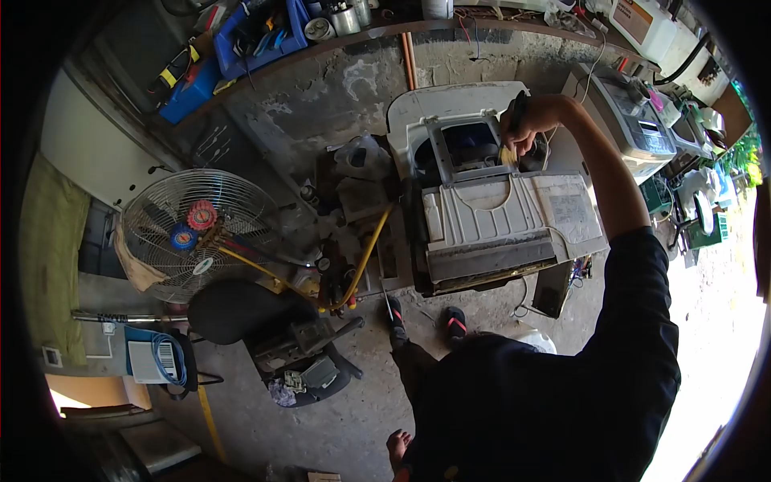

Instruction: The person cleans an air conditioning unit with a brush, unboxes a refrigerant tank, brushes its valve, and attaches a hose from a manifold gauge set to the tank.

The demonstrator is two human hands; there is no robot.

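My right hand (532,122) is closed around a paintbrush (508,156) with a dark handle and pale bristles. The bristles point down at the frame around the opening of a dismantled white appliance (474,210). Inside that opening (472,138) it is dark, and the parts there are hard to make out. Low in the view, beside my body, hangs my left hand (398,443). Its fingers are loosely apart and nothing shows in them.
A stool-like black chair (249,313) with scraps on it stands left, near a large fan (197,233) with pressure gauges (201,215). A yellow hose (373,253) runs beside the appliance. Behind is a cluttered shelf (377,30); a grey-white machine (634,128) stands right.
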